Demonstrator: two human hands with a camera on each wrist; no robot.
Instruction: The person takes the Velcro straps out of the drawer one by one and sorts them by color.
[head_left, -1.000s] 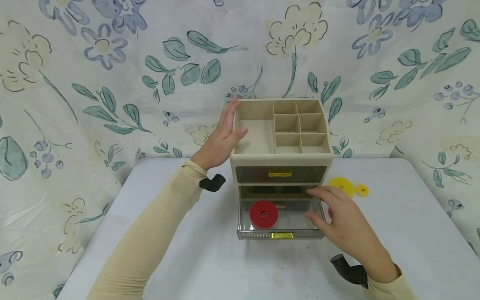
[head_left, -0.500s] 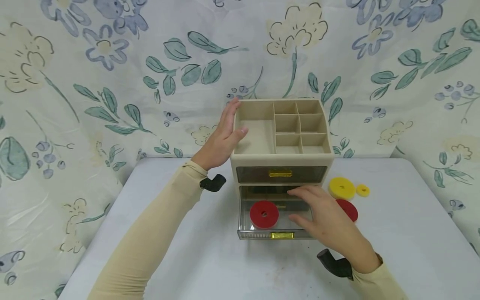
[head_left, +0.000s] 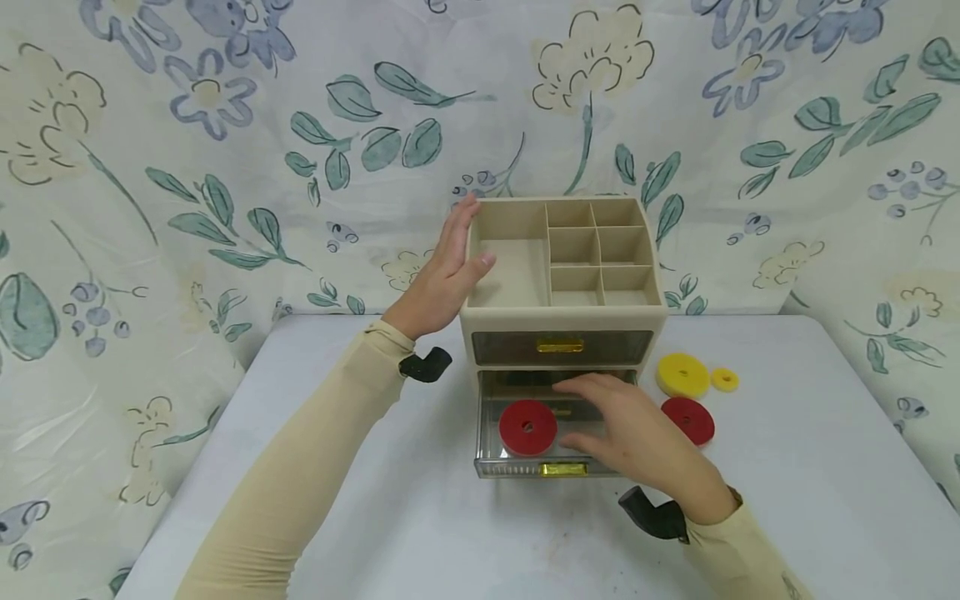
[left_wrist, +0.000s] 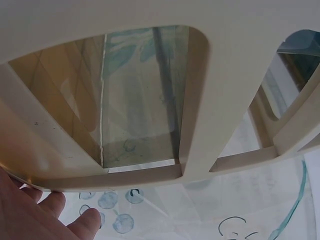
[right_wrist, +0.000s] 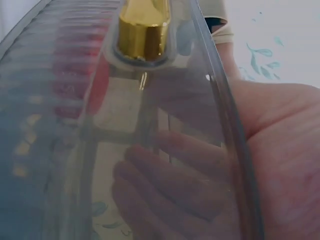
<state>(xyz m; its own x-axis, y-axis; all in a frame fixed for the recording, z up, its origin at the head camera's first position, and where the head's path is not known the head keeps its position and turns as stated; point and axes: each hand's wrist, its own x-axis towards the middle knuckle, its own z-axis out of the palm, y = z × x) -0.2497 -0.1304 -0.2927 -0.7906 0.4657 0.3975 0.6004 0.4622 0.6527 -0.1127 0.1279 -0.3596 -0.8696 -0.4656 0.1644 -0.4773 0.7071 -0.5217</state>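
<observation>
A cream desktop drawer organizer (head_left: 562,318) stands at the table's back edge. My left hand (head_left: 442,279) holds its left side, thumb over the upper rim and fingers along the outer wall; the left wrist view shows those fingertips (left_wrist: 90,220) by the frame. The lower, smoky clear drawer (head_left: 517,468) is pulled out. Inside, on its left, lies a thick red disc (head_left: 528,427) with a small centre hole. My right hand (head_left: 626,429) reaches over the drawer's right half, thumb and fingers spread, tips just right of the disc. Through the clear plastic the right wrist view shows its fingers (right_wrist: 170,185).
On the table right of the organizer lie a yellow disc (head_left: 682,376), a small yellow ring (head_left: 724,380) and another red disc (head_left: 688,420). The upper drawer (head_left: 510,348) is closed. Floral cloth (head_left: 420,75) hangs close behind. Each wrist carries a black curved mount (head_left: 652,514).
My right hand has moved left across the drawer toward the red disc, uncovering the red disc on the table. My left hand and the organizer have stayed put.
</observation>
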